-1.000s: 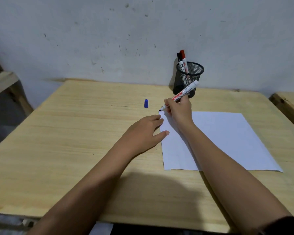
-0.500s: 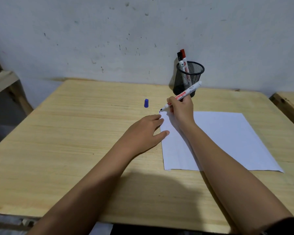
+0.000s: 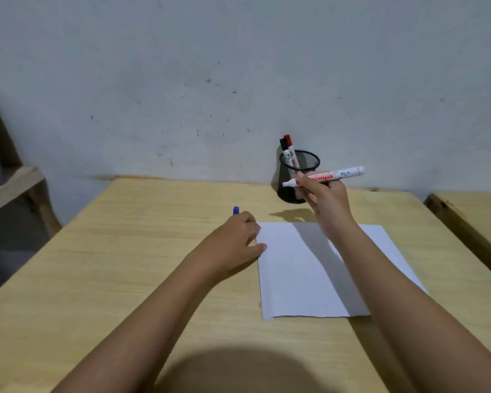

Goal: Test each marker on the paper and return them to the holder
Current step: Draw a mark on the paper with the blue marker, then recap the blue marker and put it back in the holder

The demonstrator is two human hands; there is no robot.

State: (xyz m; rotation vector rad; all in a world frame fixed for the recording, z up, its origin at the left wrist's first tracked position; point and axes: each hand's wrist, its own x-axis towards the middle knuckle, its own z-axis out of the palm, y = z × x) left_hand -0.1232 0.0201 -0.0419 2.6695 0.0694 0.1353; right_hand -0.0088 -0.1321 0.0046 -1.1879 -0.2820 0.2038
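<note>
My right hand [image 3: 328, 202] holds an uncapped white marker [image 3: 340, 174] level in the air, tip pointing left, just in front of the black mesh holder [image 3: 312, 161]. Two capped markers stand in the holder, one red-capped [image 3: 288, 140] and one black-capped [image 3: 283, 144]. A white sheet of paper [image 3: 295, 279] lies on the wooden table [image 3: 125, 251] below that hand. My left hand [image 3: 233, 239] rests at the paper's left edge, thumb on the edge and fingers curled. A small blue cap [image 3: 236, 210] stands just beyond its knuckles.
The table's back edge meets a grey wall behind the holder. A second wooden table [image 3: 471, 211] stands across a gap at the right. A wooden shelf [image 3: 9, 182] sits lower at the far left.
My right hand has lifted the marker off the paper's top left corner and swung it level in front of the holder. My left hand has slid forward toward the blue cap.
</note>
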